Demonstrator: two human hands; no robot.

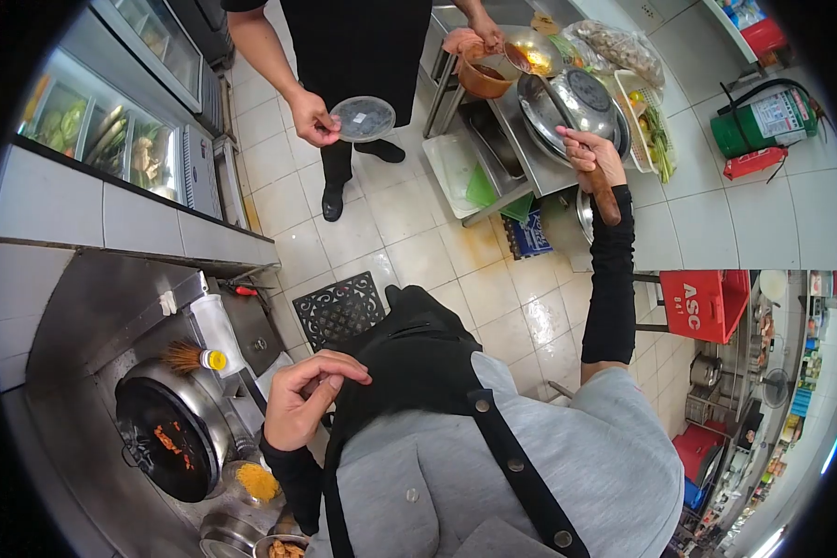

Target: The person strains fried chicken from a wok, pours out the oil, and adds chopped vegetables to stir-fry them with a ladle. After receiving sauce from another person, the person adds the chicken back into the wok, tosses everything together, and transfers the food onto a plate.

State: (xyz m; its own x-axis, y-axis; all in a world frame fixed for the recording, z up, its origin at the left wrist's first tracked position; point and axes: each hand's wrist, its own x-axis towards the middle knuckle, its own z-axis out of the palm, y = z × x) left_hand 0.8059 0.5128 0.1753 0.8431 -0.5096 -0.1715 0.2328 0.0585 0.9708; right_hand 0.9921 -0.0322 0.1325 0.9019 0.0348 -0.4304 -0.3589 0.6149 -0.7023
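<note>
My right hand (593, 156) is wrapped around the wooden handle of a long ladle (560, 104), arm stretched forward. The ladle's bowl end, with reddish-orange sauce, is over or beside a brown container (486, 80); their exact contact is unclear. A co-worker's hand (486, 33) is close to the ladle's bowl end, while their other hand (314, 119) holds a clear round lid (364, 119). Near my apron, my left hand (309, 395) has its fingers loosely curled together, and nothing shows in it.
A black wok (166, 437) with reddish food bits sits at lower left, beside a bristle brush (188, 356) and a bowl of yellow food (255, 481). A metal lid (586, 102) and a white basket (644, 130) are on the counter. A black mat (338, 311) lies on the floor.
</note>
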